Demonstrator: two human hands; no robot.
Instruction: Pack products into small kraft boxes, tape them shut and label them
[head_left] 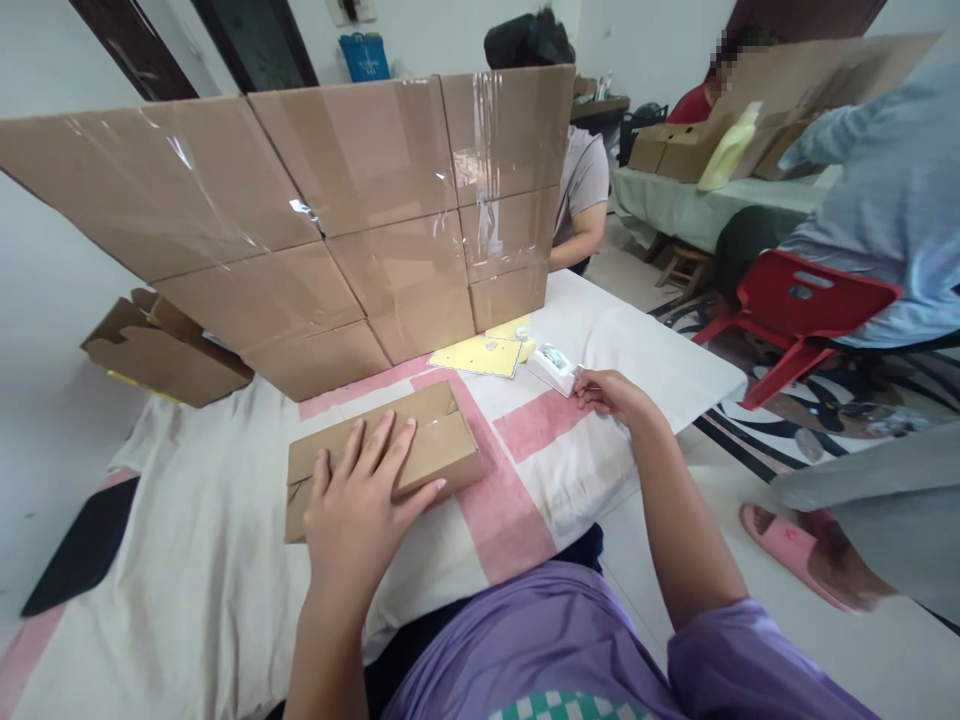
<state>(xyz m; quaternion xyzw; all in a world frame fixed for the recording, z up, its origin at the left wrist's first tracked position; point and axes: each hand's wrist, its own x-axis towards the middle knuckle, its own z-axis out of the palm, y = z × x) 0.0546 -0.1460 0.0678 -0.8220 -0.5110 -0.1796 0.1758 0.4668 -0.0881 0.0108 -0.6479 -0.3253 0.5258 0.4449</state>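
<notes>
A closed brown cardboard box (420, 437) lies flat on the cloth-covered table. My left hand (358, 497) rests on its top and near edge with the fingers spread. To the right, a white tape dispenser (553, 370) stands on the cloth with a roll inside. The fingers of my right hand (611, 393) are pinched together at its near end, where the clear tape comes out; the strip itself hardly shows. Yellow sheets of paper (476, 354) lie just beyond, between the dispenser and the tall cardboard screen (405, 230).
The taped screen spans the table's far side. An opened carton (161, 345) sits at the left beside a dark flat panel (82, 545). One person sits behind the screen. Another, on a red chair (810, 300), is at a second table with a pale yellow bottle (731, 150).
</notes>
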